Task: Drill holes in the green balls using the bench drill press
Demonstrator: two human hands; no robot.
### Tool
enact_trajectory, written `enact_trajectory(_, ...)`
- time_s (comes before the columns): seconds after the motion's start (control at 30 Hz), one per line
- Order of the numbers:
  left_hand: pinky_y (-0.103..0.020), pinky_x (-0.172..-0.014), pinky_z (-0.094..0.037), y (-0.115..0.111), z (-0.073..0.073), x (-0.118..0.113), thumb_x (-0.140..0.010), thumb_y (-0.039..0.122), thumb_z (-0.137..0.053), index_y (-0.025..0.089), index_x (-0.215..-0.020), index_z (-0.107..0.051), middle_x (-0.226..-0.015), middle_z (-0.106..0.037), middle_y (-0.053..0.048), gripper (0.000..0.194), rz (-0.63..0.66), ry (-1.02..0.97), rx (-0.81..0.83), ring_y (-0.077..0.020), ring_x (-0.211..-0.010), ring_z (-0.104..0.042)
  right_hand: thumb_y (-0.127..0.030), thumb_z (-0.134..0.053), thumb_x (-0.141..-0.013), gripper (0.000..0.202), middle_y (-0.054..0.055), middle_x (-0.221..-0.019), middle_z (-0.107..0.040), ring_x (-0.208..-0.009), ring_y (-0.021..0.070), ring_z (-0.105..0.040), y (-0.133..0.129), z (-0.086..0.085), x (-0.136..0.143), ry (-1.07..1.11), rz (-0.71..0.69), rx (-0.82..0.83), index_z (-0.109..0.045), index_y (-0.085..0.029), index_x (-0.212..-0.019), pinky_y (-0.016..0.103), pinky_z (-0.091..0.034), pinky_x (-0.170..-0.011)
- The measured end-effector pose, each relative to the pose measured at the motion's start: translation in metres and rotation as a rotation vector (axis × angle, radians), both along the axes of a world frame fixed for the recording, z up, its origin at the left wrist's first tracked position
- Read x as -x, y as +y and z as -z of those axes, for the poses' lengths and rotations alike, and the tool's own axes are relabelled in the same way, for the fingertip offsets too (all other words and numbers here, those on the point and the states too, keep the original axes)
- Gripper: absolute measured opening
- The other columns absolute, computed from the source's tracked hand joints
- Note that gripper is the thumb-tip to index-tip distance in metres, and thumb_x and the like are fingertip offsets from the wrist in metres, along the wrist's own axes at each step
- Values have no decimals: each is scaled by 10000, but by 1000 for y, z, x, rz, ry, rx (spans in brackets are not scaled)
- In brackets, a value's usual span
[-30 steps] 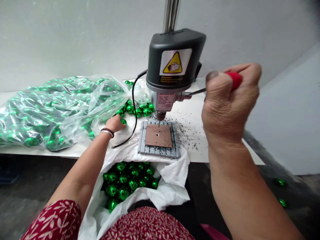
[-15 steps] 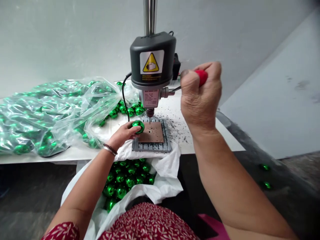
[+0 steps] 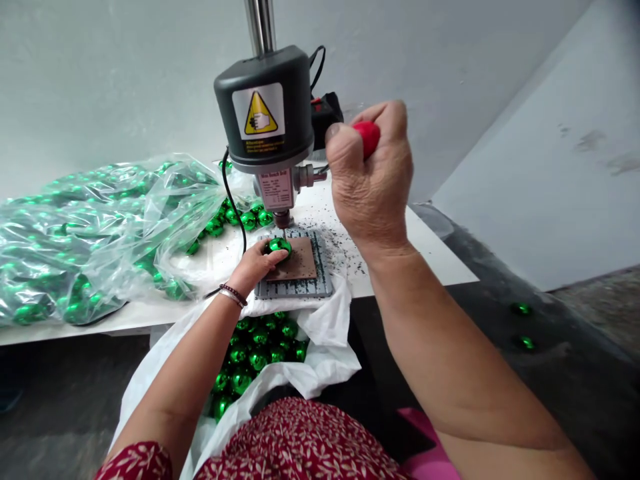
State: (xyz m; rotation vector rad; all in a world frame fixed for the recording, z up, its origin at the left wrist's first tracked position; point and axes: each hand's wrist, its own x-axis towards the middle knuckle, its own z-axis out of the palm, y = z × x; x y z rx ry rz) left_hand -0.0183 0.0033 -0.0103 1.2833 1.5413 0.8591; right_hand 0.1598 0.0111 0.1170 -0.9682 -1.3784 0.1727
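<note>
My left hand (image 3: pixel 255 264) is closed on a shiny green ball (image 3: pixel 279 249), which it holds over the brown board (image 3: pixel 301 265) on the drill's slotted base (image 3: pixel 320 287). Just above the ball is the thin bit of the bench drill (image 3: pixel 265 110); whether the two touch I cannot tell. My right hand (image 3: pixel 373 173) is wrapped round the red-ended drill lever (image 3: pixel 367 138) on the machine's right side. Dark shavings lie on the board and base.
Clear plastic bags of green balls (image 3: pixel 90 233) cover the table's left side. Below the table edge, a white cloth sack (image 3: pixel 325 363) holds several more green balls (image 3: pixel 257 360). Shavings (image 3: pixel 345 253) litter the white table. Two green balls (image 3: pixel 525 343) lie on the floor at right.
My left hand has brought the green ball from the board's left side to under the drill bit. My right hand stays on the lever. The view has shifted and tilted slightly.
</note>
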Motion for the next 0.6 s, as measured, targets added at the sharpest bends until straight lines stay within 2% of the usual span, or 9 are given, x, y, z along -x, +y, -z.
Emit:
enact_trajectory(0.1, -235, -572, -469, 1, 1, -1, -729, 398, -726, 177, -1141, -650, -794, -634, 10, 474, 13, 100, -15, -107, -603, -541, -404, -472, -918, 230, -12, -781, -445, -697, 65, -423, -2, -2, 0, 12, 8, -14, -372, -207, -853, 219, -467, -714)
enact_trajectory(0.2, -277, -728, -513, 0, 1, -3, -724, 400, -751, 181, -1232, -639, -951, -686, -29, 564, 12, 283, -87, -149, -760, -607, -385, -480, -915, 224, -13, -792, -443, -706, 65, -437, -2, -3, 0, 13, -1, -20, -358, -210, -848, 219, -470, -730)
enact_trajectory(0.3, -313, -834, -514, -2, 1, -6, -733, 391, -759, 185, -1312, -618, -1011, -703, -48, 630, 51, 415, -137, -189, -868, -636, -391, -476, -915, 229, -14, -784, -456, -692, 63, -432, -3, -3, 1, 20, -5, -38, -356, -210, -845, 215, -465, -707)
enact_trajectory(0.4, -329, -866, -517, -5, 3, -10, -728, 360, -775, 198, -1357, -603, -1034, -713, -54, 672, 69, 431, -166, -207, -900, -651, -385, -482, -911, 226, -18, -753, -458, -672, 59, -416, -3, -3, 1, 40, 19, -53, -372, -205, -831, 214, -454, -685)
enact_trajectory(0.6, -320, -834, -524, -5, 13, -11, -729, 383, -785, 222, -1361, -614, -964, -713, -40, 674, 50, 405, -191, -211, -892, -659, -434, -476, -952, 266, -35, -740, -426, -687, 44, -451, -2, 4, -1, -5, 1, 44, -386, -195, -877, 215, -470, -730)
